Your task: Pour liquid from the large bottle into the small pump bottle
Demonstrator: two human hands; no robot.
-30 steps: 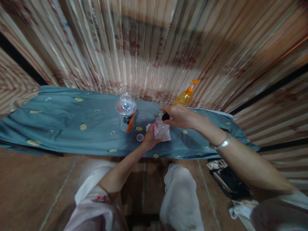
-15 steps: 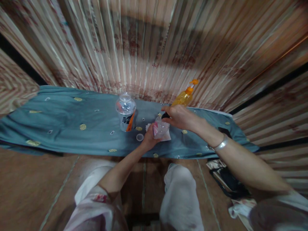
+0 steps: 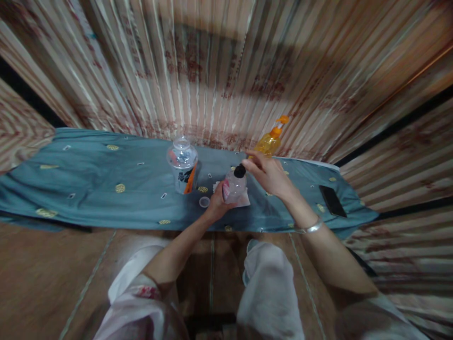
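Note:
A clear plastic bottle (image 3: 235,188) with a black cap (image 3: 239,171) and a pink-and-white label stands over a white paper (image 3: 243,201). My left hand (image 3: 218,203) is closed around the bottle's left side and lower part. At the upper right of the cap is my right hand (image 3: 267,172), its thumb and forefinger slightly apart. The cap is largely uncovered; whether a fingertip touches it I cannot tell. Left of my left hand lies a small round translucent lid (image 3: 204,202).
A clear plastic cup (image 3: 183,170) with a domed lid stands to the left. Behind my right hand is a yellow pump bottle (image 3: 269,142). A black phone (image 3: 332,201) lies on the right of the teal cloth (image 3: 92,184). A pleated curtain (image 3: 212,85) hangs behind.
My right hand has loosened from the black cap and shifted up and to the right, uncovering it. My right forearm has moved, and the phone now shows fully. My left hand keeps its hold.

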